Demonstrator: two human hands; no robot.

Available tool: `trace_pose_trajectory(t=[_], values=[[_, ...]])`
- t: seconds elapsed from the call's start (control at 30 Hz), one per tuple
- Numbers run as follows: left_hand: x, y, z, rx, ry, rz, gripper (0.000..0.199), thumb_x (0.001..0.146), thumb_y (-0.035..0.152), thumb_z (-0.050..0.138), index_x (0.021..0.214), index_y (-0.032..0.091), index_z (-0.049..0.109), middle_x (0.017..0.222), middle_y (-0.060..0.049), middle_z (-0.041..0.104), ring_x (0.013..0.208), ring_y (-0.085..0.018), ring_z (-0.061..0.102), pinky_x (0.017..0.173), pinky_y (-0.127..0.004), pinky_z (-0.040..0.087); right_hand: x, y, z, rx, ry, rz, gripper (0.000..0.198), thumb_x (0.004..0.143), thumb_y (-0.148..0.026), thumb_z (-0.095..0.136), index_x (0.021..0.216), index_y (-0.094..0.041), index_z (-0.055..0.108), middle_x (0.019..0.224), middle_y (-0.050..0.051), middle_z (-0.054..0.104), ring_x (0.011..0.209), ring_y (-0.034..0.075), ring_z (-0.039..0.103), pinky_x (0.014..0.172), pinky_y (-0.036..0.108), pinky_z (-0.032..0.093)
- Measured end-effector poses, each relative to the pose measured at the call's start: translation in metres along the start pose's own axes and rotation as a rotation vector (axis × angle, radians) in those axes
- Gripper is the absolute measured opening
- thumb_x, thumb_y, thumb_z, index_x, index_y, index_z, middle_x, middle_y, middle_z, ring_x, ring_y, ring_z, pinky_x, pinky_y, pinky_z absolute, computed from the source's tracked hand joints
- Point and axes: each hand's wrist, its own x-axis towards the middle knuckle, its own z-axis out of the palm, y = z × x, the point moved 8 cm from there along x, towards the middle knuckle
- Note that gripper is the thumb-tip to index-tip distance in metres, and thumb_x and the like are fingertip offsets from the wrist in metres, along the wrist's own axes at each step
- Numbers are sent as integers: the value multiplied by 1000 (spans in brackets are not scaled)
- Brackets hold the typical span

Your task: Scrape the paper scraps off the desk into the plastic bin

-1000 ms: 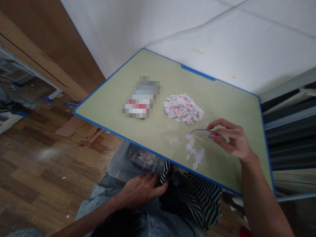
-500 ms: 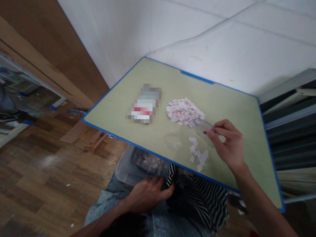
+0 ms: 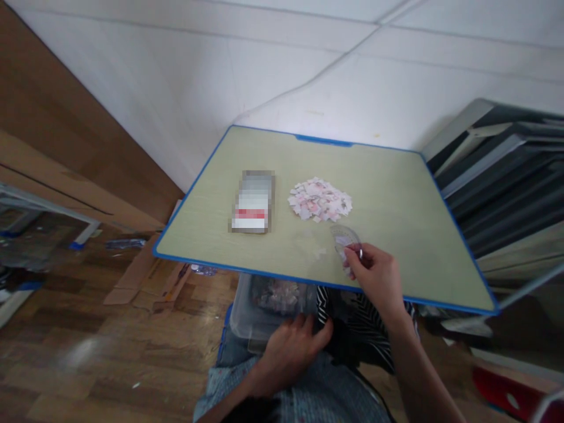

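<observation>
My right hand (image 3: pixel 374 273) pinches a clear protractor (image 3: pixel 346 235) by its straight side, low over the table. Small paper pieces (image 3: pixel 346 258) show through it and lie under it near the front edge. Farther back is a heap of white and pinkish paper squares (image 3: pixel 319 201). Below the table edge, my left hand (image 3: pixel 293 352) is curled over the near rim of a clear plastic box (image 3: pixel 244 311), its thumb beside black and white striped cloth (image 3: pixel 323 302). A small pile of bits (image 3: pixel 279 294) lies inside the box.
The light green table (image 3: pixel 383 176) has a blue rim and stands against a white wall (image 3: pixel 273 70). A pixelated flat item (image 3: pixel 253 202) lies on its left. Folded dark panels (image 3: pixel 502 170) lean at the right; cardboard (image 3: pixel 132 276) lies on the floor.
My right hand has drawn the protractor from the heap's near edge towards the table's front, over the loose paper pieces. My left hand stays at the box. The camera view has shifted.
</observation>
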Motion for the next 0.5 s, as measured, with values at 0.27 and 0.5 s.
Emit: trace_pose_trajectory(t=[0.27,0.5], values=[[1,0,0,1,10,10,41,86,18,43,125,19,32,92,-9,57,76,-21,57,54,-29,48,8,-11,9,-186,29,-87,20,72,-26,48,56,-17,49,44,-1,51,40,10,49,42,20,37],[1,-1,1,-4,-6,-2,43,86,18,42,127,21,30,95,-9,57,79,-22,57,56,-29,48,14,-21,25,-168,-69,-111,20,72,-24,45,57,-15,54,46,1,55,39,10,47,41,20,34]])
